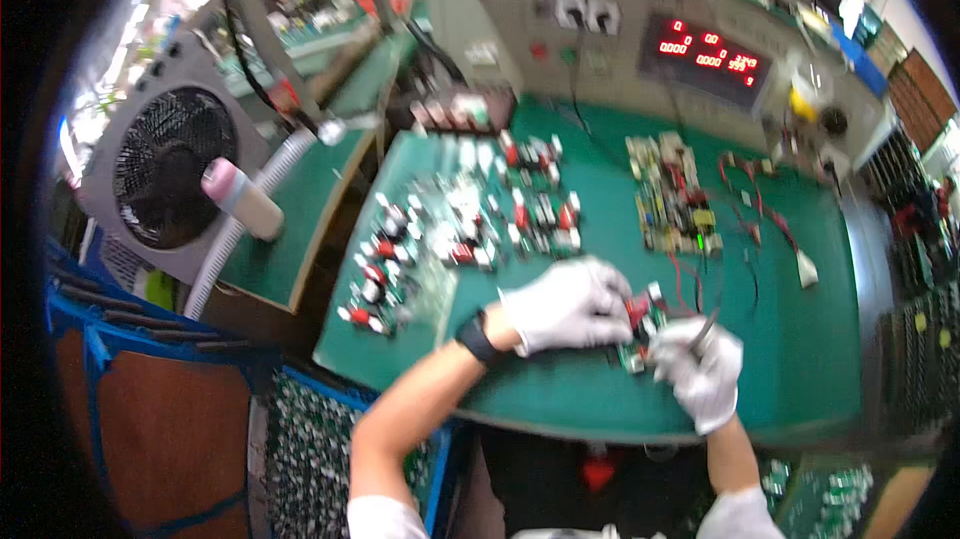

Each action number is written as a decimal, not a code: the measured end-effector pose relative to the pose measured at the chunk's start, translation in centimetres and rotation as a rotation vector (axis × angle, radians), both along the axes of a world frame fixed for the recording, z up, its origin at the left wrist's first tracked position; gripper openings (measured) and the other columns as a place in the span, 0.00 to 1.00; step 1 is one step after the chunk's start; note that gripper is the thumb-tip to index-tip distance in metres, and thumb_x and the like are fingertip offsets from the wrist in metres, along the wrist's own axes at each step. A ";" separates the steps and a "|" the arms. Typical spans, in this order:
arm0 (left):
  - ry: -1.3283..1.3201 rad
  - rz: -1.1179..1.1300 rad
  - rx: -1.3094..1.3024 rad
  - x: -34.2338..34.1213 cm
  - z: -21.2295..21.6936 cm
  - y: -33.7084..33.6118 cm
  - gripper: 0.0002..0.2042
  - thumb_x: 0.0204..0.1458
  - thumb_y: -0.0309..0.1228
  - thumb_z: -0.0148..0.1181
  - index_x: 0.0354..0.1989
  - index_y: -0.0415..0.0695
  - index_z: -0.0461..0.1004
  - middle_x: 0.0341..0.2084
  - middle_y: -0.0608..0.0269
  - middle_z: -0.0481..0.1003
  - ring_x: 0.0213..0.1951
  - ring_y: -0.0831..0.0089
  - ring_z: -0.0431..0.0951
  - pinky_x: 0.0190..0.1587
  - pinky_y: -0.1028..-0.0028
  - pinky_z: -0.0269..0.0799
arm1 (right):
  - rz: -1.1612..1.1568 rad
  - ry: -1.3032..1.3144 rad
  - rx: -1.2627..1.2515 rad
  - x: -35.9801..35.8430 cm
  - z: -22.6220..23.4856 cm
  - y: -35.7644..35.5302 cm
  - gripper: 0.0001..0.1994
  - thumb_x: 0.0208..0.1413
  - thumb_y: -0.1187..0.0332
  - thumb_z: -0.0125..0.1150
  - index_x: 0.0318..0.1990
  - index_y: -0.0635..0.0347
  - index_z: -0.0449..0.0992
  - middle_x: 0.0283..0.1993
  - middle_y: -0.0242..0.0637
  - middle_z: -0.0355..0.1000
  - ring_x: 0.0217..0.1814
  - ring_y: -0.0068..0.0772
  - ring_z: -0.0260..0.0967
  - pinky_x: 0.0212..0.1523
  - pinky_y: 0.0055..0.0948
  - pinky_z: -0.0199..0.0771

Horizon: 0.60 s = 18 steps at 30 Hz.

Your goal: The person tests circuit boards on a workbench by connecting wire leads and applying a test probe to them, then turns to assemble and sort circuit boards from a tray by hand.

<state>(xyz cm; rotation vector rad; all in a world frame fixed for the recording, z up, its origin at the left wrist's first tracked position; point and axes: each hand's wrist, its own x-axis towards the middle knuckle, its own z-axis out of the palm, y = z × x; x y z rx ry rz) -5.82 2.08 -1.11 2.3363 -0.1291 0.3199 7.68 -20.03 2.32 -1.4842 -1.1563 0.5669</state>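
My left hand [575, 307], in a white glove with a dark watch [478, 336] at the wrist, has its fingers closed on the left side of a small circuit board [642, 325] with red and white parts. My right hand [700, 371], also gloved in white, is closed around a thin grey tool [707, 327] that slants up from the fingers; its kind is too blurred to tell. The right fingertips are against the board's right side. Both hands are near the front edge of the green table mat [560, 401]. Fingers cover part of the board.
Several similar boards [545, 224] lie to the left, some on clear plastic [425, 314]. A larger board [672, 194] with red and black wires lies behind my hands. A lit red display [706, 61] is on the back panel. Left are a fan [175, 169] and a pink-capped bottle [245, 201].
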 end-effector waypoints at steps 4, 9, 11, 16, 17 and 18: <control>-0.010 -0.006 -0.057 0.1 -0.8 -0.1 0.08 0.55 0.38 0.72 0.37 0.49 0.87 0.48 0.55 0.80 0.51 0.57 0.79 0.57 0.63 0.74 | -0.099 0.098 0.268 2.5 3.0 -0.3 0.13 0.69 0.64 0.63 0.51 0.65 0.75 0.33 0.41 0.80 0.24 0.22 0.75 0.23 0.20 0.72; -0.004 0.055 0.002 0.2 -0.5 -0.6 0.12 0.53 0.44 0.73 0.36 0.49 0.87 0.48 0.56 0.80 0.51 0.58 0.79 0.55 0.62 0.75 | -0.105 0.124 0.086 6.2 4.2 3.9 0.17 0.68 0.59 0.65 0.50 0.67 0.77 0.37 0.41 0.81 0.31 0.25 0.78 0.31 0.22 0.77; -0.006 0.071 0.004 0.3 -0.2 -0.8 0.12 0.52 0.44 0.73 0.35 0.49 0.87 0.48 0.56 0.80 0.51 0.58 0.78 0.55 0.62 0.75 | -0.038 0.174 0.049 6.0 3.2 4.9 0.16 0.68 0.60 0.66 0.49 0.67 0.78 0.38 0.41 0.81 0.34 0.24 0.79 0.35 0.23 0.79; -0.003 0.161 0.130 0.3 0.1 -1.2 0.16 0.48 0.43 0.76 0.26 0.43 0.82 0.49 0.55 0.81 0.53 0.56 0.78 0.56 0.62 0.75 | 0.111 0.130 -0.089 4.9 0.8 4.1 0.13 0.66 0.64 0.68 0.47 0.68 0.79 0.39 0.37 0.81 0.37 0.22 0.78 0.40 0.24 0.79; 0.001 0.180 0.134 0.3 0.2 -1.2 0.16 0.47 0.43 0.77 0.25 0.43 0.81 0.49 0.55 0.81 0.53 0.56 0.78 0.56 0.62 0.75 | 0.064 0.007 -0.049 4.6 0.1 4.3 0.13 0.64 0.64 0.69 0.43 0.68 0.80 0.36 0.39 0.81 0.35 0.25 0.78 0.38 0.26 0.78; -0.015 0.208 0.173 0.2 0.2 -1.3 0.15 0.46 0.42 0.78 0.25 0.43 0.82 0.49 0.55 0.81 0.53 0.56 0.78 0.56 0.62 0.75 | 0.043 -0.108 0.002 4.6 -0.3 4.5 0.13 0.62 0.64 0.70 0.41 0.67 0.81 0.33 0.43 0.80 0.33 0.31 0.79 0.37 0.27 0.78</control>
